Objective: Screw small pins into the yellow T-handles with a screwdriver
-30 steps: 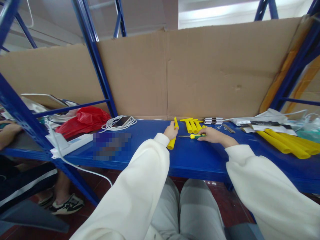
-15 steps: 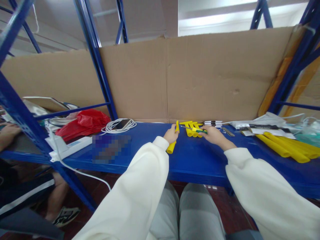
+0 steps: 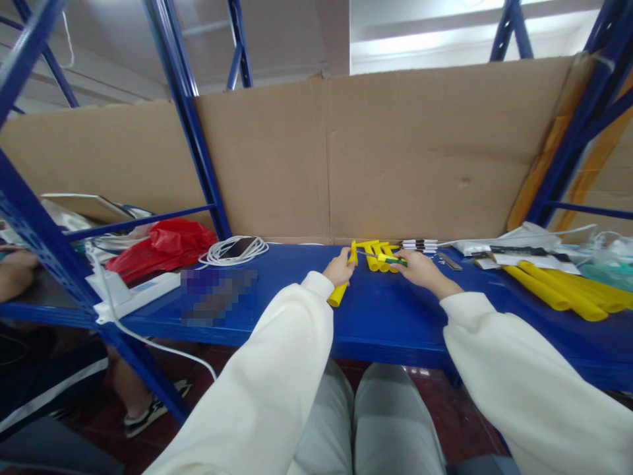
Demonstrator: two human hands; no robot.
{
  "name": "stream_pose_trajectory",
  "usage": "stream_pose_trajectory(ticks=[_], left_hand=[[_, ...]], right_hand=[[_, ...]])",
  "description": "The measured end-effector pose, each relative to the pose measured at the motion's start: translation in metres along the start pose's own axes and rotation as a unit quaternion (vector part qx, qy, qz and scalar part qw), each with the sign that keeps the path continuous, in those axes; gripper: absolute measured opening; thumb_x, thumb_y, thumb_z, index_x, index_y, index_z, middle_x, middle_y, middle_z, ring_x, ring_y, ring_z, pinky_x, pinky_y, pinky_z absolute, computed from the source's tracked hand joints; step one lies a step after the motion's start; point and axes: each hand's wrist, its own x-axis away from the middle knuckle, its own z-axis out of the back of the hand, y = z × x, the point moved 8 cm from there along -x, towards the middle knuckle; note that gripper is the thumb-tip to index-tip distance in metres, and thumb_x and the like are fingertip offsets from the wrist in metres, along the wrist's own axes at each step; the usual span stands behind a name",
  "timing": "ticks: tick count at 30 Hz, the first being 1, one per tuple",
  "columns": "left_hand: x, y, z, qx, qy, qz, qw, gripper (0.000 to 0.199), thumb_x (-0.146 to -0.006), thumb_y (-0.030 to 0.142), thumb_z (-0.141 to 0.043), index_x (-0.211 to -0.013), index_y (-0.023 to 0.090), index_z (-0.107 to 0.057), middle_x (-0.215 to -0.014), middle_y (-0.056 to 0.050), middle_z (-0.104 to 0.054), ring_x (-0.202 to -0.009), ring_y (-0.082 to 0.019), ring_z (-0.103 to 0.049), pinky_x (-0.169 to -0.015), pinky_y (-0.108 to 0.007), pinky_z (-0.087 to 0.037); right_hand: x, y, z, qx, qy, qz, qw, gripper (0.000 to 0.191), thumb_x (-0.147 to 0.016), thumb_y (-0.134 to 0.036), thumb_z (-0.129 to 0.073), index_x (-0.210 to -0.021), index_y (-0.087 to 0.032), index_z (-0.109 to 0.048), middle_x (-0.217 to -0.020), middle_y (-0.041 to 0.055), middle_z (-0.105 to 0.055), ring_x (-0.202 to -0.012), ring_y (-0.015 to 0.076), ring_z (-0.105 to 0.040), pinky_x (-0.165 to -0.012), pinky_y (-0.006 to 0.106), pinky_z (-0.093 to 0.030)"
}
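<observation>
My left hand (image 3: 339, 268) is wrapped round a yellow T-shaped piece (image 3: 338, 295) with a tubular handle, its round end towards me and its narrow head turned upright. In my right hand (image 3: 416, 266) is a screwdriver (image 3: 395, 261) with a yellow and green handle. The thin shaft points left, and its tip meets or nearly meets the head of the yellow piece; exact contact is too small to tell. Behind the screwdriver several similar yellow T-shaped pieces (image 3: 374, 265) lie side by side on the blue table (image 3: 390, 323).
Black-and-white packs (image 3: 419, 245) and a flat grey metal piece (image 3: 450, 262) lie right of my right hand. Several yellow tubes (image 3: 558, 290) rest farther right. Coiled white cable (image 3: 232, 251), a red bag (image 3: 163, 245) and a power strip (image 3: 141, 295) sit left. A cardboard panel (image 3: 395, 152) stands behind. Another person's hand (image 3: 17, 272) is far left.
The screwdriver's tip is now at the head of the yellow piece, where a small gap showed before. The other person's foot at the left has shifted right.
</observation>
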Motion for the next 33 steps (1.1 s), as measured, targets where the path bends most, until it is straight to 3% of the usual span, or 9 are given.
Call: stream_pose_trajectory(ticks=[6,16,33], left_hand=[[-0.002,-0.001,-0.002,0.008,-0.011,0.006,1.000,0.044,-0.098,0.018,-0.045,-0.142,0.017,-0.038,-0.111,-0.014,-0.073,-0.046,-0.010,-0.059,-0.052,-0.023,-0.051],[-0.004,-0.001,-0.002,0.009,-0.014,-0.007,1.000,0.044,-0.097,0.016,-0.046,-0.141,0.017,-0.038,-0.113,-0.014,-0.072,-0.047,-0.010,-0.061,-0.054,-0.027,-0.055],[-0.001,0.000,-0.006,0.018,-0.030,-0.009,0.999,0.044,-0.097,0.017,-0.046,-0.141,0.018,-0.037,-0.113,-0.013,-0.073,-0.045,-0.008,-0.058,-0.050,-0.022,-0.052]], right_hand=[[0.000,0.000,0.000,0.008,0.005,-0.005,1.000,0.030,-0.090,-0.026,-0.060,-0.116,-0.016,-0.072,-0.120,0.0154,-0.073,-0.109,0.0282,-0.069,-0.094,0.035,-0.052],[-0.003,0.006,-0.003,0.013,0.035,0.028,0.999,0.026,-0.090,-0.031,-0.061,-0.109,-0.019,-0.074,-0.108,0.0119,-0.076,-0.096,0.0249,-0.071,-0.083,0.031,-0.053],[-0.004,0.011,-0.005,0.006,0.046,0.043,0.998,0.028,-0.091,-0.029,-0.059,-0.111,-0.017,-0.073,-0.110,0.0136,-0.075,-0.099,0.0261,-0.071,-0.087,0.033,-0.054]])
